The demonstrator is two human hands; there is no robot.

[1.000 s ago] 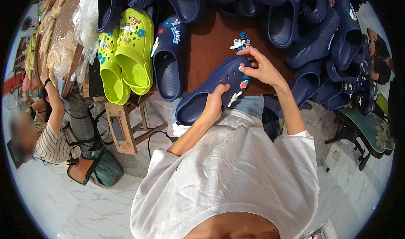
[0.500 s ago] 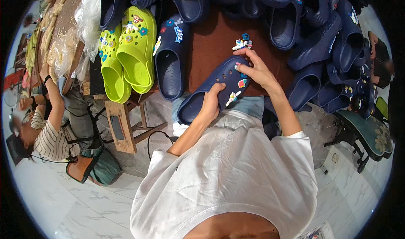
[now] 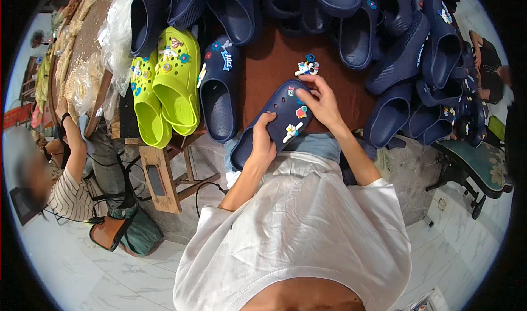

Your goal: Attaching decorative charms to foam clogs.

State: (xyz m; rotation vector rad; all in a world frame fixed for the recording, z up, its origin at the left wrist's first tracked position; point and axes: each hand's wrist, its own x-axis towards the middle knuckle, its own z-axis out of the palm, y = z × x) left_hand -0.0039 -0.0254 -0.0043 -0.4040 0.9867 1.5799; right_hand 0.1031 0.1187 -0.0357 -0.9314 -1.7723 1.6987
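A navy clog [image 3: 273, 109] lies tilted over my lap at the table's edge. My left hand [image 3: 262, 145] grips its side near the heel opening, thumb across the top. At the toe, my right hand [image 3: 323, 107] has its thumb over a small blue charm, its index finger along the toe edge; the other fingers are partly hidden. Beside the thumb sits a pink swirl charm [image 3: 291, 91]. Lower on the clog are a red charm [image 3: 301, 112] and a white figure charm [image 3: 292, 132]. Just beyond the toe, a few loose charms [image 3: 307, 68] lie on the brown tabletop [image 3: 263, 53].
Left of the held clog stand a decorated navy clog [image 3: 219, 110] and a lime-green pair [image 3: 178, 105]. Many navy clogs [image 3: 401, 47] pile up at the back and right. A person in a striped shirt [image 3: 71, 193] sits at left, and a green chair [image 3: 477, 165] stands at right.
My right thumb has slid off the pink charm onto the blue one, so the pink charm now shows. The clog stays in both hands, slightly turned. The view has shifted a little.
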